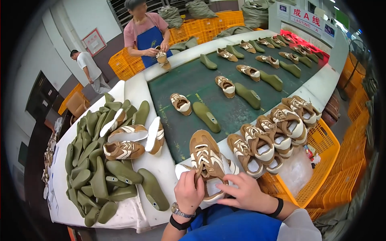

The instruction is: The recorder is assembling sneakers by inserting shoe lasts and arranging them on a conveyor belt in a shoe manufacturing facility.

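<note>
A tan-and-white sneaker with white laces stands in front of me on the white table edge, toe pointing away. My left hand is closed on the left side of its opening. My right hand grips the opening's right side, thumb by the white insole. Partly hidden behind this sneaker lies another shoe. To the right stand several stacked sneakers. On the left, green shoe lasts are heaped up, with a few sneakers on and beside them. One last lies near my left hand.
A dark green conveyor belt carries sneakers and lasts in pairs. An orange crate with plastic bags stands at right, beside more stacked crates. Across the belt a co-worker holds a shoe; another person stands farther left.
</note>
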A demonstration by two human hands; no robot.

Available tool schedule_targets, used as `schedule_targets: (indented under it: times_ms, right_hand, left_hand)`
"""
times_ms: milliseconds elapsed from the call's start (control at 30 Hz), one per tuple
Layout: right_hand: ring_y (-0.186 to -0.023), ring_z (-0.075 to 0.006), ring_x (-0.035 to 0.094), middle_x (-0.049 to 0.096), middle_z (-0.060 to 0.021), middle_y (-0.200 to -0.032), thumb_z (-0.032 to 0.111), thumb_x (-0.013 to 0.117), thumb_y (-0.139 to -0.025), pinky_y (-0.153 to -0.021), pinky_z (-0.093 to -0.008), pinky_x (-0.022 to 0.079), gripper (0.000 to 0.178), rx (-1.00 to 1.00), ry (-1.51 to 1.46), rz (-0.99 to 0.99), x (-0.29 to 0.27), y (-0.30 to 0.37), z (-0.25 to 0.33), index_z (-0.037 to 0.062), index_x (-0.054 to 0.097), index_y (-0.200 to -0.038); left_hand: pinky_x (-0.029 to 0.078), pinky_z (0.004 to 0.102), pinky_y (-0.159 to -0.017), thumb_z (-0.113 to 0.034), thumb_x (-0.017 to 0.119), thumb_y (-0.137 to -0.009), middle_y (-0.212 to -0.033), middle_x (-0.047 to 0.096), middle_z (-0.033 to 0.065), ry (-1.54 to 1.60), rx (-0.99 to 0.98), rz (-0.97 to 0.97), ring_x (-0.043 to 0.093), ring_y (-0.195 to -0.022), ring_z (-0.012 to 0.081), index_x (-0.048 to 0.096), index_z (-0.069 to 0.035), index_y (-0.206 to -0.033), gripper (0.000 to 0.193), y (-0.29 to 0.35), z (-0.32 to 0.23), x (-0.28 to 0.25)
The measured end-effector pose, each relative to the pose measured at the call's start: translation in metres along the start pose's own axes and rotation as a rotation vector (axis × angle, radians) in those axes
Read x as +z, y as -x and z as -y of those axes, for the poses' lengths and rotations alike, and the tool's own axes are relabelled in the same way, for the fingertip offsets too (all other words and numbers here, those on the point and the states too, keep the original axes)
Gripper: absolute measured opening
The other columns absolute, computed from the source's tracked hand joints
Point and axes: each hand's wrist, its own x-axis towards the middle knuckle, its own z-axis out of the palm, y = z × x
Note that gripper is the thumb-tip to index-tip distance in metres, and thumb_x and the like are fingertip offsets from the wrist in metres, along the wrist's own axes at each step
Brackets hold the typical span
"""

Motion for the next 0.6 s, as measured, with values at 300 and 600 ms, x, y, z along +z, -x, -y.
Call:
schedule_targets:
  times_ms: [300,600]
  right_hand:
    - [-0.072,-0.0220,0.054,0.060,-0.0039,-0.084,0.028,0.077,-0.067,-0.062,-0.0310,0.046,0.029,0.182,-0.141,0.043,0.004,0.014,-0.038,0.0093,0.062,-0.082]
    - [-0.072,-0.0265,0.049,0.057,-0.0075,-0.081,0.025,0.084,-0.055,-0.063,-0.0344,0.041,0.041,0.303,-0.166,-0.033,-0.004,0.034,-0.046,0.0070,0.054,-0.075]
  left_hand:
    - [0.048,0.0376,-0.082,-0.018,0.072,-0.076,-0.103,0.059,0.0151,0.011,0.240,0.166,0.058,-0.093,0.0311,0.053,-0.003,-0.111,0.042,-0.087,0.059,0.025]
    - [0.049,0.0419,-0.084,-0.037,0.074,-0.068,-0.118,0.052,0.0207,-0.599,-0.541,0.419,0.059,-0.098,0.0368,0.044,-0.009,-0.125,0.070,-0.095,0.293,0.055]
